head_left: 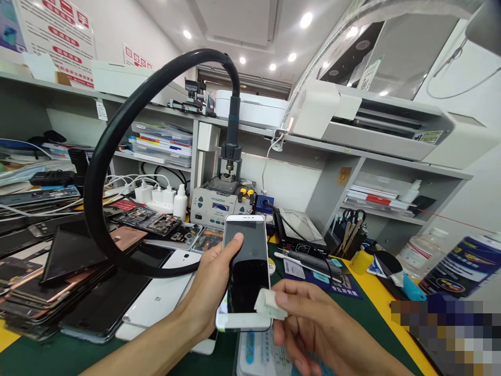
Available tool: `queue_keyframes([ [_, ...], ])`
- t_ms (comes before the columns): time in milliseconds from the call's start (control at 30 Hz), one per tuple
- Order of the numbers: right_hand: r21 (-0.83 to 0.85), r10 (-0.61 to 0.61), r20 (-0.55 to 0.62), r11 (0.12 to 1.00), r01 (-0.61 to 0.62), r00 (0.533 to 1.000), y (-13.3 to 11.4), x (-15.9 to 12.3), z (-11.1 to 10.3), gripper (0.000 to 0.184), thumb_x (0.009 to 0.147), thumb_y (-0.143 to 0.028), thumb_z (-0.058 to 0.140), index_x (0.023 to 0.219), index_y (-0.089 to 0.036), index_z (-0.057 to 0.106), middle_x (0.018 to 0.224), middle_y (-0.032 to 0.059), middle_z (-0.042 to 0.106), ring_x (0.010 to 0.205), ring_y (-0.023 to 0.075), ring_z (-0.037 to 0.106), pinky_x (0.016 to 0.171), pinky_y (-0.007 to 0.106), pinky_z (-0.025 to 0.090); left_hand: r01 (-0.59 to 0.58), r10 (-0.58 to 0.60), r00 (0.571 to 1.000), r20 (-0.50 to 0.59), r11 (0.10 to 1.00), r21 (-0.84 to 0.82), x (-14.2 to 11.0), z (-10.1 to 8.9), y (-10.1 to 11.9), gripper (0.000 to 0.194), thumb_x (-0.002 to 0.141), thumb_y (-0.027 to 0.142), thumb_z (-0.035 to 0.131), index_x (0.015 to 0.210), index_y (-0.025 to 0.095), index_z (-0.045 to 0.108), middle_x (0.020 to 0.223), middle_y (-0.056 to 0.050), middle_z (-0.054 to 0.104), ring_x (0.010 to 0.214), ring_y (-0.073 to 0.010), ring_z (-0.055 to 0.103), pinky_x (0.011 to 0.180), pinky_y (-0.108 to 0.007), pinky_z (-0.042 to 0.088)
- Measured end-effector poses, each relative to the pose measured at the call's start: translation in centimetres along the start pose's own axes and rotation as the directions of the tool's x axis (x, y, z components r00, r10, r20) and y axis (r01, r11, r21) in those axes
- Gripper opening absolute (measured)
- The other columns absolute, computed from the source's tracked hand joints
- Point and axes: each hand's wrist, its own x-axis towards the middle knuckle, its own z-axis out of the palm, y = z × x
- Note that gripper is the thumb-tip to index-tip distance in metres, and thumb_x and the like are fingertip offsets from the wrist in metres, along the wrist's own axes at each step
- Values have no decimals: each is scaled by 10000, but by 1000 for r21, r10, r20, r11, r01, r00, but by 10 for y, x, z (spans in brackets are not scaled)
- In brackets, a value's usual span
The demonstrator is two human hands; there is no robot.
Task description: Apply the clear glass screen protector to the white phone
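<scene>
Okay, our left hand is closed round the white phone, thumb on its front; our right hand pinches a folded white piece at the phone's lower corner. We'd brace the phone firmly, keep thumb pressure light, keep the piece flat. Green-topped table under both hands, phone pile to their left, bench station beyond, ceiling light above.
</scene>
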Motion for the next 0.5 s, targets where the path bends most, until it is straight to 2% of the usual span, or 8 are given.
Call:
queue_keyframes([
  [267,-62,28,-102,997,-35,994,0,1,3,396,833,-515,790,858,-165,606,632,-18,665,356,38,515,306,121,322,48,-48,998,-30,999,4,0,0,0,434,789,546,780,1077,221,779,971,-55,804,869,-260,737,677,-309,567],
  [500,-62,12,-84,998,-18,996,0,2,3,406,805,-480,831,883,-153,603,639,-25,661,370,34,528,313,110,352,22,-20,998,-60,999,34,0,-1,-1,390,808,541,760,1011,209,784,982,-53,805,878,-240,733,638,-267,548],
])
